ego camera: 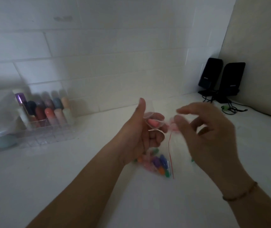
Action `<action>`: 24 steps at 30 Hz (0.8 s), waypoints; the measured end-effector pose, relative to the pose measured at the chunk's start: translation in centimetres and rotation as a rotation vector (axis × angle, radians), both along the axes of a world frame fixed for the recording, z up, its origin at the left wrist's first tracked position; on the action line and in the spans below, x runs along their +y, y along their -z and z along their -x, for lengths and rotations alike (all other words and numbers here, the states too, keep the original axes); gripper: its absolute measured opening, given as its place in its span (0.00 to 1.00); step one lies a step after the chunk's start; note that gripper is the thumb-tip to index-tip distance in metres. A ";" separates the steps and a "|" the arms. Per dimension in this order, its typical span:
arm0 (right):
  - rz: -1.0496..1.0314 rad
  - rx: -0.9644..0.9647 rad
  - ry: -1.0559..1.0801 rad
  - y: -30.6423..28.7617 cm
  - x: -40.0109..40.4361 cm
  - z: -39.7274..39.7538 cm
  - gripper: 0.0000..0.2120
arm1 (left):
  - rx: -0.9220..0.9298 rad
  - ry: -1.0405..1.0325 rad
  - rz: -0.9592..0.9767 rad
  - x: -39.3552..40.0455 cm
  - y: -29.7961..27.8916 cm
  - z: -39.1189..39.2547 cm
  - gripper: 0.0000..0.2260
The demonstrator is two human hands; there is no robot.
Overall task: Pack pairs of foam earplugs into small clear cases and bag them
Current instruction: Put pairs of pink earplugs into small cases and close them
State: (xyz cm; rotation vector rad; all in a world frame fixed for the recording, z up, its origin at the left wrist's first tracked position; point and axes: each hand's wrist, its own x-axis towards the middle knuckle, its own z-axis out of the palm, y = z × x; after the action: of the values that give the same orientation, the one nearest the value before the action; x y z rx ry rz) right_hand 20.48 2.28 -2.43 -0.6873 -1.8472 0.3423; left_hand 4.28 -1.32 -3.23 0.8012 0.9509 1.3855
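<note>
Left hand (141,134) grips an open clear case (154,122) holding one pink earplug (153,122); just right, the blurred right hand (210,137) pinches another pink earplug (174,126).

clear organizer (38,129) blocks left; speakers (221,79) block far right corner.

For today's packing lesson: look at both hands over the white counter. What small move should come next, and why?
Probably bring the right hand to the case and slip in its pink earplug, though blur hides the grip. The left hand holds the case open, and only one earplug shows inside; a pair needs two.
</note>
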 end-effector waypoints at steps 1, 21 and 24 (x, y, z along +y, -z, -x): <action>0.030 -0.012 0.060 0.0 0.5 -0.4 0.05 | -0.009 -0.054 0.017 0.1 -0.2 0.6 0.31; 0.215 -0.882 -0.009 3.0 -0.2 3.0 0.08 | -0.009 -0.271 0.126 1.0 0.7 2.6 0.32; 0.223 -0.886 -0.002 3.2 -0.1 3.3 0.10 | 0.003 -0.276 0.139 1.2 0.7 2.4 0.31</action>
State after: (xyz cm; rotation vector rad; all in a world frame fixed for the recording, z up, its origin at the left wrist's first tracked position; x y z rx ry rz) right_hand 17.22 2.14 -5.66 -1.1060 -2.6672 0.2615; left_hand 1.90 -0.17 -3.96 0.5825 1.1796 1.5346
